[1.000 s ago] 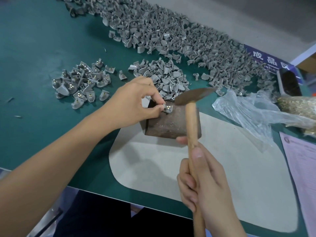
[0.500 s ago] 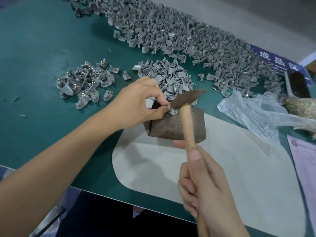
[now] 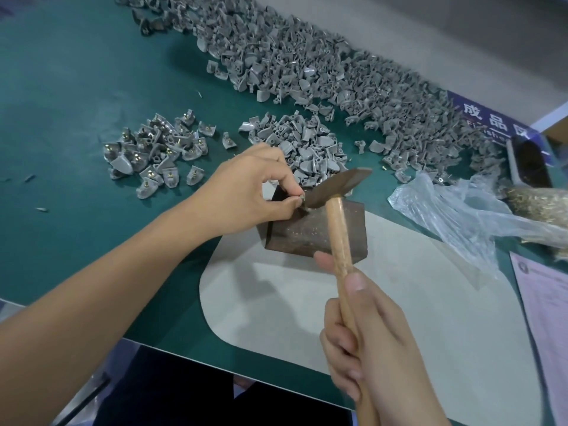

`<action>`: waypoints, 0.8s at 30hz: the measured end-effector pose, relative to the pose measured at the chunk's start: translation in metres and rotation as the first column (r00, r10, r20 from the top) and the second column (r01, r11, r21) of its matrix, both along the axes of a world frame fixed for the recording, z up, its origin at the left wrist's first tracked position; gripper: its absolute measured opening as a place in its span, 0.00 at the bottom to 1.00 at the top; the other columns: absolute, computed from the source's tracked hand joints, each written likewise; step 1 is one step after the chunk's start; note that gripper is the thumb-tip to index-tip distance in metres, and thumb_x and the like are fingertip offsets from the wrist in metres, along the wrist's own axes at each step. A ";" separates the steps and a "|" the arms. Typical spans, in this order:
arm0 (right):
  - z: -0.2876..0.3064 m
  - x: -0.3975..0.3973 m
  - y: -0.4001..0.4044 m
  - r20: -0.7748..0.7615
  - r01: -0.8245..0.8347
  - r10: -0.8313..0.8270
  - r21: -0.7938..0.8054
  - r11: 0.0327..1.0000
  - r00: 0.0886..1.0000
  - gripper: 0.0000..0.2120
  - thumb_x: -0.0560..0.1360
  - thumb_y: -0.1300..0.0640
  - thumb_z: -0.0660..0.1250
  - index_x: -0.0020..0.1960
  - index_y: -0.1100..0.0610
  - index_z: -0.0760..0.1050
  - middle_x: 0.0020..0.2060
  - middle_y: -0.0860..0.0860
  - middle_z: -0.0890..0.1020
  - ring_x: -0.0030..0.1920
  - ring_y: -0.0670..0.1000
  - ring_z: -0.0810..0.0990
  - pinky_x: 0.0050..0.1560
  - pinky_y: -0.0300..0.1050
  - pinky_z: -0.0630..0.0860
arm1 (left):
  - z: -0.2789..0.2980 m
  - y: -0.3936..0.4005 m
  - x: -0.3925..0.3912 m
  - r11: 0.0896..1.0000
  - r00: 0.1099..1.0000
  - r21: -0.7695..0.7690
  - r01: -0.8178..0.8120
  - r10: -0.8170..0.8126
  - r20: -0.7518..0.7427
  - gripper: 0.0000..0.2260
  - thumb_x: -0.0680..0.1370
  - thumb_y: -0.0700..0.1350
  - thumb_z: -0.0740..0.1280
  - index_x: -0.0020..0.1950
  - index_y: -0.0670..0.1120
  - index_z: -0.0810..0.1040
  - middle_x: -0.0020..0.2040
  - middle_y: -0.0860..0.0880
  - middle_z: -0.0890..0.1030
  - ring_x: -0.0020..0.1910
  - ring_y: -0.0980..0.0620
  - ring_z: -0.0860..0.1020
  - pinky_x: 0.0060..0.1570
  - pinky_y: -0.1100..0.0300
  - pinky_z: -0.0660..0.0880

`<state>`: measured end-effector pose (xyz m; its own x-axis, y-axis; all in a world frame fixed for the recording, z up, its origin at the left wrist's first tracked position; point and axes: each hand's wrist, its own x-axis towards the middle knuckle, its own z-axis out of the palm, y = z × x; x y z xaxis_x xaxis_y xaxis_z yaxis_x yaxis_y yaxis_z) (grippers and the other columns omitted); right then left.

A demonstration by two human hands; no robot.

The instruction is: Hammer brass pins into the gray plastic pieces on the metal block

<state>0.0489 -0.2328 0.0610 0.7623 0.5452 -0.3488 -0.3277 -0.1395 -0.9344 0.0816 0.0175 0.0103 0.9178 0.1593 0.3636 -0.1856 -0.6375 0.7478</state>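
Green matting covers the table [image 3: 76,72], where a metal block [image 3: 310,232] is set on a pale pad [image 3: 415,302]. One small gray piece [image 3: 302,198] is pinched on the block's top corner by the left hand [image 3: 249,192]. A hammer [image 3: 336,192] is gripped by the right hand [image 3: 375,342], its head touching the piece.

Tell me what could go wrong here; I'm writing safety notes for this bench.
The left hand pinches the gray piece on the metal block with its fingertips right beside the hammer head, so a slightly off blow could strike them. The piece is small and sits near the block's corner; a glancing hit might flick it away or bend the pin.
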 end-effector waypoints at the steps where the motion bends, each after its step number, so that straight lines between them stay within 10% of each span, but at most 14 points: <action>1: 0.001 0.001 -0.001 -0.013 -0.009 0.009 -0.008 1.000 1.000 0.19 0.78 0.37 0.61 0.63 0.40 0.82 0.27 0.49 0.64 0.22 0.48 0.56 0.25 0.35 0.61 | 0.000 0.000 0.000 1.000 1.000 0.000 0.002 -0.002 0.001 0.02 0.74 0.48 0.77 0.45 0.51 0.86 0.42 0.56 0.77 0.48 0.53 0.74 0.51 0.46 0.74; 24: -0.003 -0.004 0.002 0.082 0.025 -0.023 -0.020 0.999 0.996 0.17 0.78 0.40 0.61 0.63 0.39 0.82 0.27 0.50 0.66 0.21 0.48 0.59 0.22 0.36 0.62 | -0.002 0.001 0.002 1.000 1.000 0.011 0.006 -0.007 0.030 0.02 0.75 0.47 0.77 0.44 0.51 0.86 0.41 0.59 0.76 0.47 0.54 0.74 0.50 0.51 0.74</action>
